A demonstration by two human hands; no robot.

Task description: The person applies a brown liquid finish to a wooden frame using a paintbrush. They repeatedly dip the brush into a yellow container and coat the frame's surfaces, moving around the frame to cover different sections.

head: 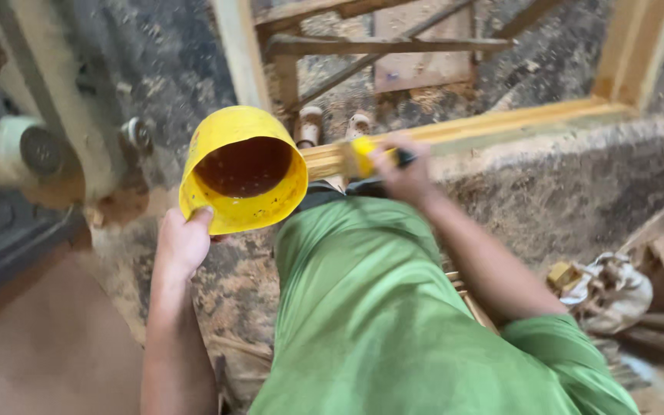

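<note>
My left hand (182,242) grips the near rim of a yellow plastic bucket (224,134), tilted so its dark, empty-looking inside faces me. My right hand (403,173) is closed around the yellow-and-black handle of a brush (347,159) with pale bristles that point toward the bucket's mouth. The bristle tips sit right beside the bucket's rim. My green shirt (378,307) fills the lower middle of the view, and my feet in sandals (332,127) show beyond the bucket.
A grey machine with a round pulley (28,154) stands at the left. Wooden frames and planks (416,54) lie ahead on a sawdust-covered floor (562,184). A crumpled white sack (609,292) and wood offcuts lie at the right.
</note>
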